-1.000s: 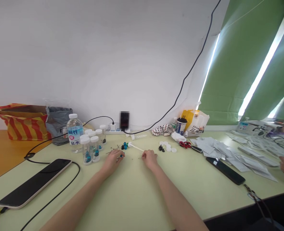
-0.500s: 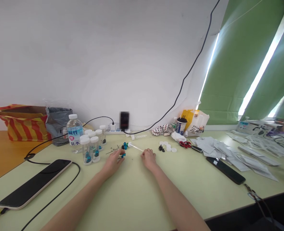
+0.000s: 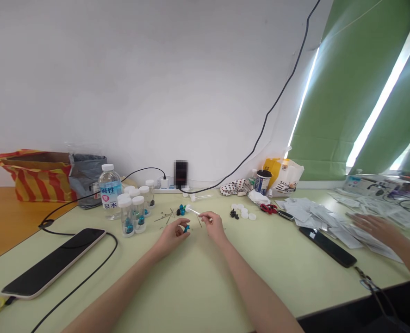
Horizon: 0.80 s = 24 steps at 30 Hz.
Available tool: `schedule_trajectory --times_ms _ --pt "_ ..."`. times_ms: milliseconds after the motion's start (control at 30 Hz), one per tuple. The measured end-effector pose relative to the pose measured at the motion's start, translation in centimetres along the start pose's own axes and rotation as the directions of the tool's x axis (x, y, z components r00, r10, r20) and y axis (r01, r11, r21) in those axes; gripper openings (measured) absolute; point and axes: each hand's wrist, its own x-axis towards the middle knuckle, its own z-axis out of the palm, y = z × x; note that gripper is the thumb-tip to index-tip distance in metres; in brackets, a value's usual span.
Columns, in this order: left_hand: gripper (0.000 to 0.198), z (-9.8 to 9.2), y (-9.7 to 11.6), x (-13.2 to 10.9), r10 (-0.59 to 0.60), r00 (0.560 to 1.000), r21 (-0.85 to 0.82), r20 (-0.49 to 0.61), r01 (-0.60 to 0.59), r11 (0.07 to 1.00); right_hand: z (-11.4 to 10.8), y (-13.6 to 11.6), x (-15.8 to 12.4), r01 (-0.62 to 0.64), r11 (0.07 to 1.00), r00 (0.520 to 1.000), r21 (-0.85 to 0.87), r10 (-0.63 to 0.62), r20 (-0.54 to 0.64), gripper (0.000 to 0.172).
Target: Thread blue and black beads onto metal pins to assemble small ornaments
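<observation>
My left hand (image 3: 172, 235) is closed, with a small shiny blue part (image 3: 186, 228) at its fingertips. Opposite it, my right hand (image 3: 213, 226) pinches what looks like a thin metal rod (image 3: 200, 222). A narrow clear tube (image 3: 194, 211) with a white end reaches to the right fingertips; whether they touch it I cannot tell. Beyond the left hand lie several blue and black parts (image 3: 181, 210) and loose thin rods (image 3: 168, 216). To the right are small black pieces (image 3: 234, 213) and round white caps (image 3: 244, 213).
At left stand capped clear vials (image 3: 139, 213) holding blue parts, a water bottle (image 3: 110, 192) and a tablet-like device (image 3: 55, 262) with a cable. At right are red-handled pliers (image 3: 269, 209), a phone (image 3: 327, 246), paper packets (image 3: 316, 218) and another person's hand (image 3: 375, 227).
My left hand has moved slightly right with the blue part. My right hand has lifted and turned, and a thin rod now shows beneath its fingers. Another person's hand has reached over the packets.
</observation>
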Motion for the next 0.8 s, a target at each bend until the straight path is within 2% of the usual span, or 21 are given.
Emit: schedule_trajectory --times_ms 167,300,533,800 --pt "0.036 -0.1 0.1 -0.2 -0.041 0.996 -0.090 0.085 0.048 0.995 0.6 0.5 0.0 -0.080 0.931 0.994 0.357 0.049 0.094 0.029" --pt "0.033 -0.1 0.4 -0.2 -0.040 0.989 -0.137 0.140 0.059 0.989 1.1 0.3 -0.4 -0.164 0.836 0.979 0.523 0.072 0.192 0.035" --pt "0.027 -0.2 1.0 -0.4 -0.042 0.983 -0.171 0.180 0.074 0.983 1.4 -0.1 -0.7 -0.230 0.743 0.968 0.628 0.108 0.228 0.034" --pt "0.026 -0.3 0.4 -0.2 -0.067 0.980 -0.189 0.189 0.103 0.977 1.0 0.0 -0.5 -0.254 0.718 0.965 0.649 0.144 0.219 0.037"
